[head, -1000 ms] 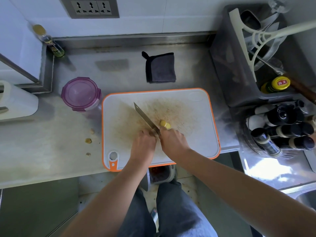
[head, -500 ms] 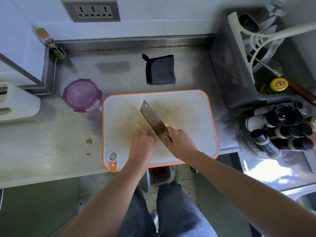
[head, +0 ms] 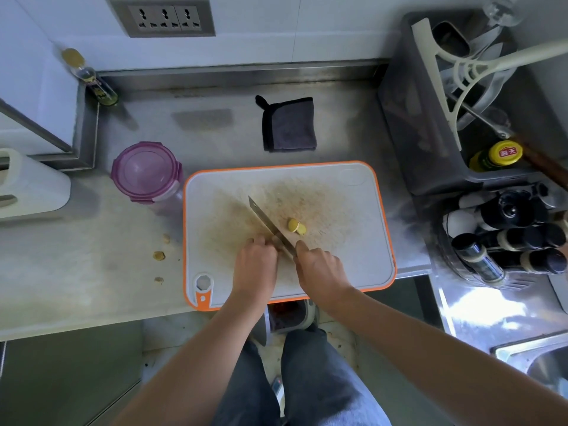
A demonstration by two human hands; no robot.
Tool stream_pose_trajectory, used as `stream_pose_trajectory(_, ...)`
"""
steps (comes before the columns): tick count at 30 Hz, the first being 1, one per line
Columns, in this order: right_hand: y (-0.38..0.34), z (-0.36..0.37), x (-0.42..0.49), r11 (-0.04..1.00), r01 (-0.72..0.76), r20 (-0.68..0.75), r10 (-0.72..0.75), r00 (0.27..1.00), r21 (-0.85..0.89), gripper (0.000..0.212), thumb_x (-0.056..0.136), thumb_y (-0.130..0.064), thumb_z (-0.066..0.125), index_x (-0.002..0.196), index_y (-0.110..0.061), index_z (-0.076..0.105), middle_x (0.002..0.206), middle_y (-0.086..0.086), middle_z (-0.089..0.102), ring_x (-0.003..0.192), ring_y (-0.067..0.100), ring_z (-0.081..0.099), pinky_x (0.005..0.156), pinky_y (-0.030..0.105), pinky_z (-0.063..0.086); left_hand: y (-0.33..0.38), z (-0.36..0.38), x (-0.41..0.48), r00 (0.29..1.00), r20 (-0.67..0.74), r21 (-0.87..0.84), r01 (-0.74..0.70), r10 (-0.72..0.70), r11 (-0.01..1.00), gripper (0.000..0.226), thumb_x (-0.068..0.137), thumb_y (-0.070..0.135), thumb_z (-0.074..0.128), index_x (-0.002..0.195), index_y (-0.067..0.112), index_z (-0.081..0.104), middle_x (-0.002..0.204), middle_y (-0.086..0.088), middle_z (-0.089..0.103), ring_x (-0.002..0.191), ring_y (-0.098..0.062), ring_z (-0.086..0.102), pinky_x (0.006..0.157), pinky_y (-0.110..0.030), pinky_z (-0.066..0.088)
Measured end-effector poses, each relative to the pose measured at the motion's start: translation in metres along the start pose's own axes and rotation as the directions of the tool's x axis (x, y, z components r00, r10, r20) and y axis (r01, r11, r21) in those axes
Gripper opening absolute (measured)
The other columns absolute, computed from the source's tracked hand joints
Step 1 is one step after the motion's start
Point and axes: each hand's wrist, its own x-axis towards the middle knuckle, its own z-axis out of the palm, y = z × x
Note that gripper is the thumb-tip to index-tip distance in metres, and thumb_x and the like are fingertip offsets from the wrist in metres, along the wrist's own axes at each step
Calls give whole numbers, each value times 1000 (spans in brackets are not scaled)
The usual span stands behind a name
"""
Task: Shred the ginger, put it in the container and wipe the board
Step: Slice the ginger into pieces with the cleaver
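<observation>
A white cutting board [head: 353,247] with an orange rim lies on the steel counter. Two yellow ginger slices [head: 296,226] lie on it, just right of the cleaver blade [head: 264,221]. My right hand [head: 319,265] grips the cleaver's handle, the blade standing edge-down and pointing up-left. My left hand [head: 256,262] has curled fingers pressed against the blade's left side; the ginger piece under it is hidden. A round container with a purple lid [head: 144,172] stands left of the board. A folded dark grey cloth [head: 290,126] lies behind the board.
Ginger peel scraps [head: 159,256] lie on the counter left of the board. A grey dish bin [head: 430,118] with utensils and a rack of dark bottles [head: 507,238] stand at the right. A sink corner [head: 541,361] shows bottom right. A small bottle [head: 92,81] stands back left.
The cleaver was tilted with its flat face showing half a second ago; now it stands edge-down again. A second ginger slice lies beside the first.
</observation>
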Motion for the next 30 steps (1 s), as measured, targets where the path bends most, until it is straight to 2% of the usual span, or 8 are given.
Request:
stream_pose_trajectory(3, 4, -4, -1, 993, -35, -16, 37, 999, 113, 14, 100, -17, 41, 111, -11, 48, 78, 2, 49, 65, 20, 47, 60, 28, 34, -2, 2, -1, 998, -57, -109, 30, -36, 994, 17, 95, 21, 58, 91, 10, 70, 88, -4, 63, 79, -19, 57, 65, -27, 48)
stream_pose_trajectory(6, 10, -14, -2, 990, -28, -15, 30, 999, 135, 19, 101, -26, 39, 108, -11, 48, 79, 3, 47, 68, 22, 44, 61, 30, 33, -2, 2, -2, 990, -82, -242, 89, -111, 966, 11, 88, 25, 67, 88, 14, 67, 87, 0, 62, 81, -16, 56, 68, -28, 48)
stream_pose_trajectory(9, 16, -21, -7, 997, 1, -9, 0, 1000, 79, 24, 102, -30, 36, 112, -11, 47, 80, 4, 46, 70, 24, 44, 61, 32, 33, 0, 6, -1, 979, -65, -350, 157, -191, 924, 11, 78, 22, 74, 76, 18, 65, 79, 4, 62, 78, -15, 55, 63, -26, 42)
stream_pose_trajectory(13, 14, -19, -13, 998, -2, 5, 2, 1000, 69, 22, 102, -26, 35, 113, -10, 46, 79, 4, 46, 68, 23, 46, 60, 32, 35, 0, 5, 0, 978, -42, -403, 171, -205, 899, 19, 78, 23, 73, 62, 19, 62, 65, 7, 58, 65, -12, 52, 55, -25, 38)
stream_pose_trajectory(18, 1, -8, -4, 997, -35, 15, 34, 999, 67, 13, 100, -14, 40, 111, -9, 46, 77, 3, 46, 67, 23, 46, 60, 31, 34, 3, 0, 0, 977, -47, -405, 172, -208, 898, 33, 76, 19, 73, 54, 20, 49, 56, 6, 48, 59, -17, 47, 53, -26, 29)
stream_pose_trajectory(21, -2, -1, -4, 995, -59, 7, 59, 998, 80, 12, 99, -11, 41, 110, -8, 46, 77, 4, 48, 67, 24, 47, 60, 32, 36, 2, 3, 1, 979, -53, -386, 162, -197, 908, 27, 78, 18, 73, 58, 18, 54, 58, 4, 51, 59, -18, 48, 53, -26, 30)
stream_pose_trajectory(25, -3, 3, -4, 994, -65, 7, 65, 998, 90, 16, 98, -9, 41, 114, -9, 45, 83, 8, 57, 69, 25, 53, 63, 35, 45, 3, 2, 1, 979, -72, -354, 153, -190, 923, 26, 80, 19, 73, 63, 16, 52, 65, 1, 54, 60, -19, 48, 54, -25, 29)
stream_pose_trajectory(30, -2, 0, -5, 993, -60, -10, 61, 998, 102, 18, 99, -11, 40, 116, -8, 45, 83, 7, 53, 68, 24, 47, 62, 33, 38, 7, -2, -1, 986, -101, -192, 114, -135, 975, 17, 83, 22, 70, 77, 9, 61, 77, -6, 58, 67, -21, 51, 57, -28, 36)
